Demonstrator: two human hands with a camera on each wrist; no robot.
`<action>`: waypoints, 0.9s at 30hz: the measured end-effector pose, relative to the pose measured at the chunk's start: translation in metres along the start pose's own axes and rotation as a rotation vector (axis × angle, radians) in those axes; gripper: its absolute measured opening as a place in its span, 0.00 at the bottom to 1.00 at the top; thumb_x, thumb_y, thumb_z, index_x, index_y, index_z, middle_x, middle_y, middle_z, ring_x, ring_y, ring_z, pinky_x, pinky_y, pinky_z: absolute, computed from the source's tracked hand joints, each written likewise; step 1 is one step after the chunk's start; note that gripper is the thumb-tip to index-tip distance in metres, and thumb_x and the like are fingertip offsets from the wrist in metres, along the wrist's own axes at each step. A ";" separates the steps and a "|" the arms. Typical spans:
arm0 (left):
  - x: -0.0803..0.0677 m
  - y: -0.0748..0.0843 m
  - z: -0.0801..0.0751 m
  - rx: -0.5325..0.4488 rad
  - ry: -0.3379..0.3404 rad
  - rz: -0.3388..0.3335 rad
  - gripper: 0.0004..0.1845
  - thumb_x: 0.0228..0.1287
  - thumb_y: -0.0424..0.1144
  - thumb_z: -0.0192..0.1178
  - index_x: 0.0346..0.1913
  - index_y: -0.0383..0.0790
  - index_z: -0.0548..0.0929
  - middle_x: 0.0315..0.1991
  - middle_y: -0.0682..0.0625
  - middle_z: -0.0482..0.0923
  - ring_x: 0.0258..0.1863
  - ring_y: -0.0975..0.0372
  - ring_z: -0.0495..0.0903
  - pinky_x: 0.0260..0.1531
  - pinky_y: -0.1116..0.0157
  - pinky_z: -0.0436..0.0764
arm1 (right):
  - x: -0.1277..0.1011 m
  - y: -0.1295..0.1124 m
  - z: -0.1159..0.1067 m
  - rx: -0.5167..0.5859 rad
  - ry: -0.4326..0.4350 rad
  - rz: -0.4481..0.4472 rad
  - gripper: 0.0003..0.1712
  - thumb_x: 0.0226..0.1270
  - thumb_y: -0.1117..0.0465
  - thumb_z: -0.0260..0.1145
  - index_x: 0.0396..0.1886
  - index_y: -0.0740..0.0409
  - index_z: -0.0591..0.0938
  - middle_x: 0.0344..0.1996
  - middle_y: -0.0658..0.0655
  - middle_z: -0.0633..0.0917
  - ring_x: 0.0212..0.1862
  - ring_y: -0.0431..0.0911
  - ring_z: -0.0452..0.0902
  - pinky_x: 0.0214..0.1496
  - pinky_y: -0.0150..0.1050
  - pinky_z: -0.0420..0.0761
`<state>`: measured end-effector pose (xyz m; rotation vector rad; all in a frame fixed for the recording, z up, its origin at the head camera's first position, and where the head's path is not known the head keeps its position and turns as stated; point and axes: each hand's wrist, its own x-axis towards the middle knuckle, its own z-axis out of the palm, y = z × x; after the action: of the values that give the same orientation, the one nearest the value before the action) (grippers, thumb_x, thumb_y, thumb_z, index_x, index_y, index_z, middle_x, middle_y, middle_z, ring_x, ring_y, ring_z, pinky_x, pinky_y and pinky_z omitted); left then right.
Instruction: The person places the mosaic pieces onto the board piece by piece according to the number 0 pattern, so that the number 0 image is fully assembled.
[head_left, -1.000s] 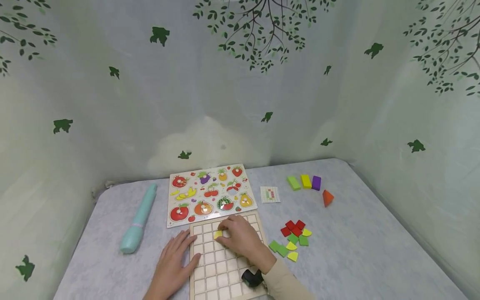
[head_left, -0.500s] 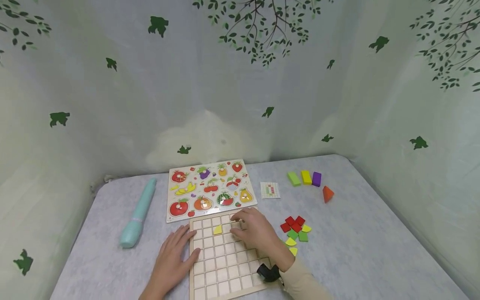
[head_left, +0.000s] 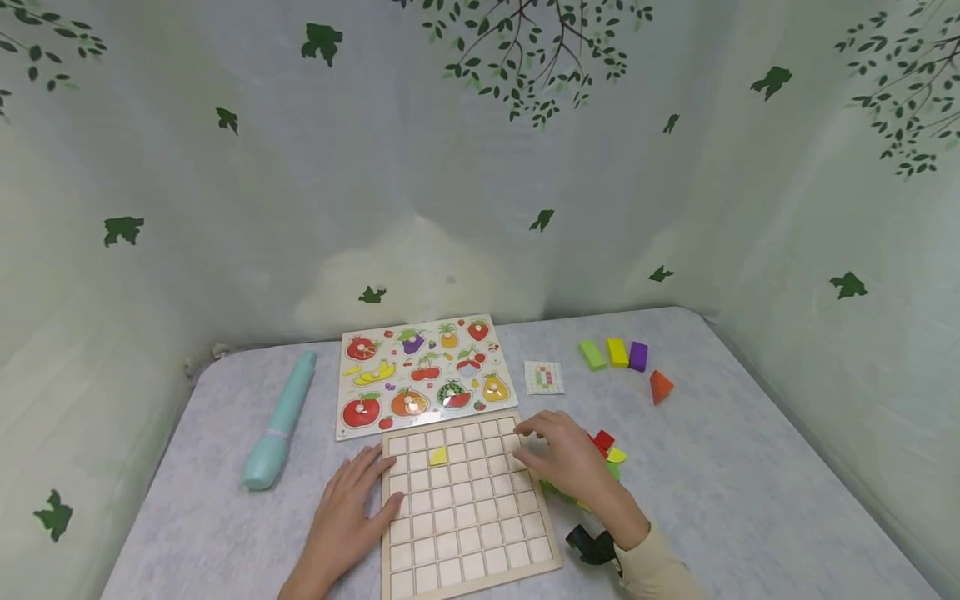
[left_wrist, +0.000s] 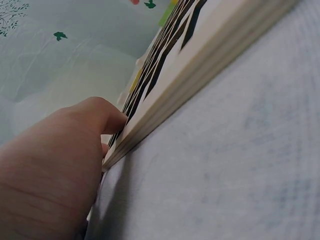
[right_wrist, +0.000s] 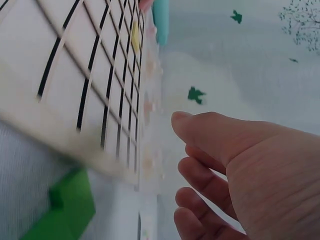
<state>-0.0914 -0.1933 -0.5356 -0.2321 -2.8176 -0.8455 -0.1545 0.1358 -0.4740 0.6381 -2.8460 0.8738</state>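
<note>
A wooden grid board [head_left: 468,517] lies on the table, with one yellow quarter-round tile [head_left: 438,456] in a cell of its second row. My left hand [head_left: 347,508] rests at the board's left edge, fingers spread and thumb on the frame; the left wrist view shows the thumb [left_wrist: 107,116] against the rim. Over the board's right edge is my right hand [head_left: 573,462], its fingers loosely bent with nothing between them, as the right wrist view also shows. Beneath it, partly hidden, lie the loose tiles: red ones [head_left: 604,440], yellow ones [head_left: 617,455] and green ones [right_wrist: 67,207].
Behind the grid board lies a fruit peg puzzle [head_left: 427,375], with a small pattern card [head_left: 543,377] to its right. Green [head_left: 592,355], yellow [head_left: 617,352] and purple blocks [head_left: 638,357] and an orange wedge [head_left: 661,387] sit at back right. A teal bat-shaped object [head_left: 277,429] lies left.
My right hand let go of the yellow tile, leaving it in the grid cell, and moved right toward the loose tiles. My left hand stayed at the board's left edge.
</note>
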 end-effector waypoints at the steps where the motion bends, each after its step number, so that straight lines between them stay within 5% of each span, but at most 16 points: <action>1: 0.000 0.000 0.000 -0.003 -0.005 -0.003 0.28 0.63 0.46 0.72 0.64 0.42 0.81 0.74 0.41 0.71 0.76 0.46 0.64 0.75 0.41 0.57 | -0.001 0.005 -0.002 -0.007 0.004 0.007 0.15 0.61 0.56 0.79 0.47 0.52 0.89 0.44 0.48 0.88 0.46 0.44 0.79 0.46 0.40 0.84; 13: 0.003 -0.001 0.000 -0.005 0.002 0.011 0.28 0.62 0.46 0.72 0.64 0.42 0.81 0.73 0.42 0.71 0.76 0.47 0.65 0.75 0.42 0.58 | -0.011 0.048 -0.021 -0.025 0.024 0.172 0.18 0.62 0.59 0.78 0.52 0.55 0.87 0.47 0.52 0.87 0.47 0.49 0.78 0.48 0.43 0.84; 27: 0.002 -0.005 0.002 0.009 -0.014 -0.002 0.28 0.62 0.47 0.73 0.64 0.44 0.81 0.74 0.44 0.71 0.76 0.48 0.65 0.75 0.42 0.59 | -0.020 0.077 -0.030 -0.056 -0.026 0.248 0.16 0.63 0.64 0.77 0.51 0.56 0.88 0.43 0.53 0.87 0.43 0.46 0.76 0.49 0.45 0.84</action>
<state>-0.0946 -0.1965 -0.5395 -0.2355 -2.8344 -0.8350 -0.1701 0.2175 -0.4930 0.2950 -3.0057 0.8177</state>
